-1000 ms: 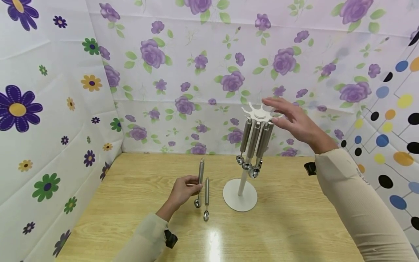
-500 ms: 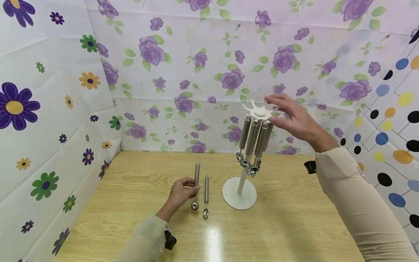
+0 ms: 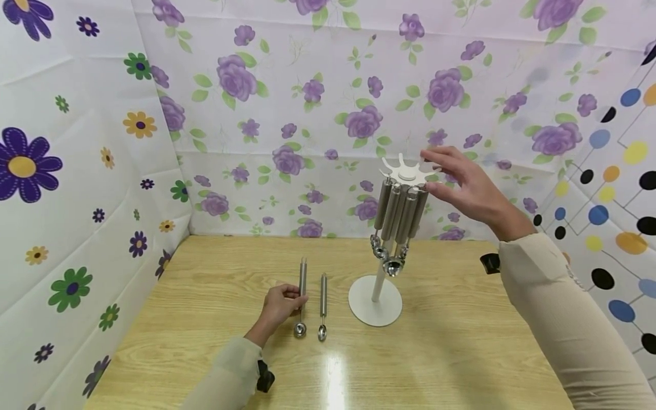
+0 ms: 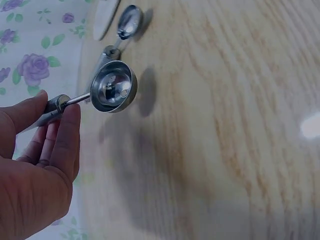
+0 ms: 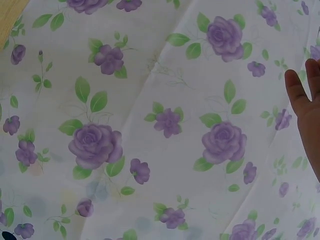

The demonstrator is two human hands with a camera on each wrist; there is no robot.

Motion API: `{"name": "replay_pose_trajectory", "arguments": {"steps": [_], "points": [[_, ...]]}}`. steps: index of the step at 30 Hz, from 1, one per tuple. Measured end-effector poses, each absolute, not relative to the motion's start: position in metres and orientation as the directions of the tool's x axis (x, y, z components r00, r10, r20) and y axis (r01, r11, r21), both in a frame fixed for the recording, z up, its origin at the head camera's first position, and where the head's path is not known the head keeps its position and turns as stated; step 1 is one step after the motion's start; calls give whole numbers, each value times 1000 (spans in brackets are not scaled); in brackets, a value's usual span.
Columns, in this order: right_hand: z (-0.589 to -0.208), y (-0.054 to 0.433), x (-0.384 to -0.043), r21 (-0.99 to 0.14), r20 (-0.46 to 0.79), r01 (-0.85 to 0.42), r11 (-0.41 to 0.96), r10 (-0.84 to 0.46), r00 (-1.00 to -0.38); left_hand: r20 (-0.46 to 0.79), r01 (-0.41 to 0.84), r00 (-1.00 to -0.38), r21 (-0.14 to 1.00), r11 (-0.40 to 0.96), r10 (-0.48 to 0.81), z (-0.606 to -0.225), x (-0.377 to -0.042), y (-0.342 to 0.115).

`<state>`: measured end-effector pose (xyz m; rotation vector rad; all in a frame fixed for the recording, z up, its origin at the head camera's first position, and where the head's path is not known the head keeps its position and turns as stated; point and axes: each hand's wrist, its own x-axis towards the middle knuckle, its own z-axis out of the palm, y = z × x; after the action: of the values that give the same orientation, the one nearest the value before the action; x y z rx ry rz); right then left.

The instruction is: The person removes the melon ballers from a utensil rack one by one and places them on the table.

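Observation:
Between thumb and fingers, my left hand (image 3: pixel 279 307) pinches the handle of a steel scoop (image 4: pixel 113 86) with a deep, round bowl. In the head view the scoop stands close over the table, handle toward the back. Just right of it lies a steel spoon (image 3: pixel 323 302) with a smaller oval bowl, which also shows in the left wrist view (image 4: pixel 130 22). My right hand (image 3: pixel 463 182) has its fingers spread at the right rim of a white rack's pronged top (image 3: pixel 407 174). Several steel-handled scoops (image 3: pixel 397 219) hang from the prongs. Only part of the right hand shows in the right wrist view.
The rack's round white base (image 3: pixel 375 316) stands on the wooden table (image 3: pixel 435 353), right of the loose spoon. Flowered cloth (image 3: pixel 287 114) rises behind the table, with patterned cloths at both sides.
My left hand has moved the scoop left, away from the loose spoon, and its bowl has turned to face up. The rack's top has turned a little with its hanging scoops, at my right fingers.

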<state>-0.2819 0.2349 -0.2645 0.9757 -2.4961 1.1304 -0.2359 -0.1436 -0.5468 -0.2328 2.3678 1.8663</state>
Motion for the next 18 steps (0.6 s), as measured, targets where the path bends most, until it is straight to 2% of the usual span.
{"name": "replay_pose_trajectory", "arguments": {"steps": [10, 18], "points": [[-270, 242, -278, -531, 525, -715, 455, -486, -699, -243, -259, -965, 931, 258, -96, -560, -240, -141], [-273, 245, -276, -523, 549, -718, 459, -463, -696, -278, -298, -955, 903, 311, -107, -565, -242, -140]]}}
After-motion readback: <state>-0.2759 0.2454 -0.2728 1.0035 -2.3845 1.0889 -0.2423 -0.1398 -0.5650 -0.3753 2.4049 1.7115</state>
